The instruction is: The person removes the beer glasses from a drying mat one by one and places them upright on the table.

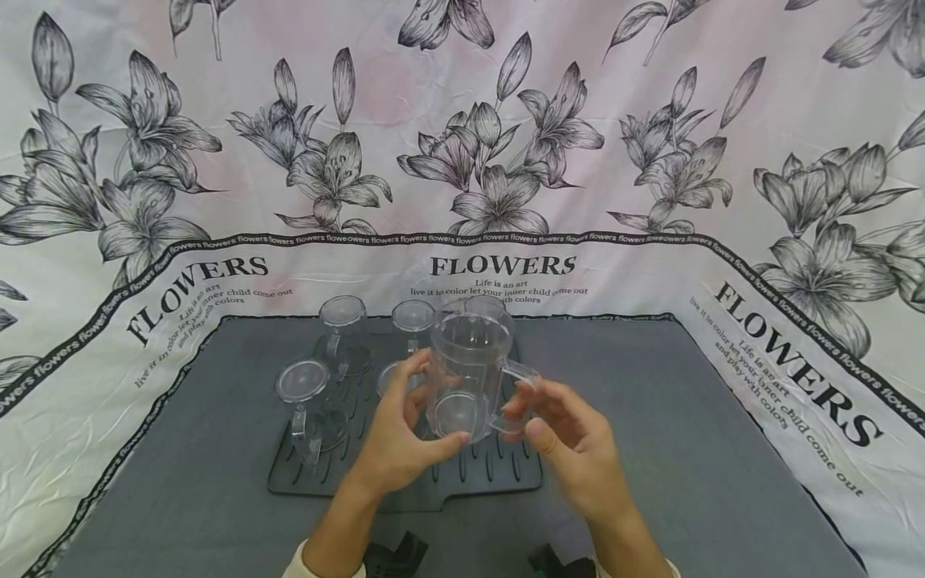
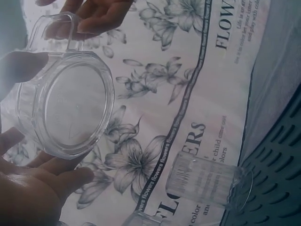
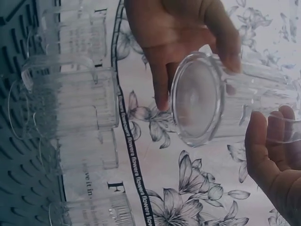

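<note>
My left hand [image 1: 401,437] grips a clear mug [image 1: 470,369] round its body, the thumb across the lower front and the fingers at the far side. At the mug's right, my right hand [image 1: 578,441] holds the handle, fingers curled at its loop. The mug is lifted over the front of a dark ridged drying mat [image 1: 491,474]. Its round base [image 2: 77,106] faces the camera in the left wrist view. From the right wrist view, the fingers [image 3: 257,141] of my right hand overlap the handle side of the mug.
Several more clear mugs stand on the mat, including a front left mug [image 1: 303,401] and a back left mug [image 1: 343,333]. A grey cloth [image 1: 686,449] covers the table. Behind it hangs a flower-print curtain [image 1: 614,160]. Dark objects [image 1: 397,554] lie at the near edge.
</note>
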Tool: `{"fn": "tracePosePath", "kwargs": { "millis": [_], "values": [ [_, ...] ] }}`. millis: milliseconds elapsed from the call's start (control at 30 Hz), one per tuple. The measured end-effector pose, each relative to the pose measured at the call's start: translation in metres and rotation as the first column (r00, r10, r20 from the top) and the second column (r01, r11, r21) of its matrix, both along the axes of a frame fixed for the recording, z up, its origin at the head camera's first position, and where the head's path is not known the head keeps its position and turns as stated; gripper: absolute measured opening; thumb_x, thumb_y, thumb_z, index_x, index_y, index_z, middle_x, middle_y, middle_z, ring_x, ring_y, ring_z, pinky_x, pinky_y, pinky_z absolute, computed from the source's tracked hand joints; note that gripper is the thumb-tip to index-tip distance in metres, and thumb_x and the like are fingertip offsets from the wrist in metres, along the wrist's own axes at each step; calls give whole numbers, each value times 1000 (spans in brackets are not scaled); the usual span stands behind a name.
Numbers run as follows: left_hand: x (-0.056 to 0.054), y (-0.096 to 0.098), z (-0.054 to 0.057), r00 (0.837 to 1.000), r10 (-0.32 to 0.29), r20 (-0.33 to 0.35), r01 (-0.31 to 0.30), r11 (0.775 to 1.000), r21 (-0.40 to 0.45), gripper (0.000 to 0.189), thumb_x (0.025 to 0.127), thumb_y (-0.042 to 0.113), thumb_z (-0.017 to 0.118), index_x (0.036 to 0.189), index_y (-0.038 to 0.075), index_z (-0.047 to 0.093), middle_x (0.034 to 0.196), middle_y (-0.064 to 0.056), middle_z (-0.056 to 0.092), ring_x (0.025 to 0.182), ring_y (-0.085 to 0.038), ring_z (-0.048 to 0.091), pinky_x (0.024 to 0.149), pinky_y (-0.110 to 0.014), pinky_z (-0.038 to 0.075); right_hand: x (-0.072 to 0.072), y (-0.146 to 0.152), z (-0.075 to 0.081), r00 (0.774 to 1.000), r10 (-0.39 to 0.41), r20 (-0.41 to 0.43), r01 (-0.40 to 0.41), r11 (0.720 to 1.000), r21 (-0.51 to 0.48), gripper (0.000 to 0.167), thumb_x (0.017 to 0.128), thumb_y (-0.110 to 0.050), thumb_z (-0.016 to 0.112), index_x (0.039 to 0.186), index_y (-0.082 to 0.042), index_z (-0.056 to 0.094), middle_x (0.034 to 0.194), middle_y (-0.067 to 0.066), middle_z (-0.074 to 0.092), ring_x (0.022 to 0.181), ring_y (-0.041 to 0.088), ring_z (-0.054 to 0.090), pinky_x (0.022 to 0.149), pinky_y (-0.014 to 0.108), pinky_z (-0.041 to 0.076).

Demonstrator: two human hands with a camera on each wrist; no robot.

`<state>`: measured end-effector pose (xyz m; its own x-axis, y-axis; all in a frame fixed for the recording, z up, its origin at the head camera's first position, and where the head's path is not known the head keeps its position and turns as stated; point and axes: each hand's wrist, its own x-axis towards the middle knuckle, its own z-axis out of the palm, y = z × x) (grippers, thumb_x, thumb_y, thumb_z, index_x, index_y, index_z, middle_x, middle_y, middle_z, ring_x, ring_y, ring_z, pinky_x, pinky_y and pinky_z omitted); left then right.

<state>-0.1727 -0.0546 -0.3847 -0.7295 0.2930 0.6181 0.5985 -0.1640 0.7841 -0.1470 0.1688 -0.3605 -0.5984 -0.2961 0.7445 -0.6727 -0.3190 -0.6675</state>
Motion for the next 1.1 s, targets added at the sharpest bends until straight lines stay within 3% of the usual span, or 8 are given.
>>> {"fn": "tracePosePath", "kwargs": {
  "millis": [167,367,467,600,700,900,1100],
  "values": [
    [0,1,-2,999,34,-13,-34,998,-46,97,70,-13,79,149,10,27,135,-17,30,124,-35,48,93,-46,47,3,0,2,988,82,131,-74,995,-60,26,103,-1,40,123,10,52,105,15,60,99,24,60,80,44,55],
    [-1,0,-6,993,94,-67,-102,987,-121,95,70,-7,82,148,9,30,135,-14,35,122,-34,50,93,-44,48,8,2,7,941,137,309,-99,986,-135,28,104,0,36,102,-2,63,96,8,61,90,21,63,77,49,55],
    [0,0,-6,991,102,-91,-115,981,-156,94,72,-3,83,149,10,31,135,-13,37,124,-32,48,98,-44,44,8,4,9,933,185,309,-139,976,-166,30,103,6,34,98,1,64,95,8,62,88,20,64,77,49,55],
    [2,-1,-3,987,111,-114,-131,974,-184,94,73,0,84,149,12,31,134,-12,39,129,-31,42,106,-45,34,8,7,9,939,232,254,-190,965,-180,32,101,10,32,99,4,63,95,10,63,90,21,64,78,50,54],
    [3,-3,-2,986,115,-120,-135,976,-174,94,72,-2,84,149,11,30,134,-13,41,130,-31,41,109,-47,28,8,9,8,950,208,235,-168,970,-177,33,101,11,33,99,4,65,95,10,64,91,23,65,79,51,53],
    [4,-18,0,977,138,-161,-162,976,-146,94,72,-4,83,149,7,30,133,-18,43,129,-34,42,109,-44,29,4,15,9,972,89,219,-48,982,-185,30,98,17,35,96,11,64,91,14,65,87,26,67,77,49,54],
    [9,-43,7,969,169,-182,-191,975,-110,96,69,-11,82,148,2,29,130,-22,43,127,-34,42,110,-41,27,-6,20,9,964,-55,259,108,976,-192,23,96,16,41,89,14,62,85,16,65,81,26,67,74,47,55]
  ]
}}
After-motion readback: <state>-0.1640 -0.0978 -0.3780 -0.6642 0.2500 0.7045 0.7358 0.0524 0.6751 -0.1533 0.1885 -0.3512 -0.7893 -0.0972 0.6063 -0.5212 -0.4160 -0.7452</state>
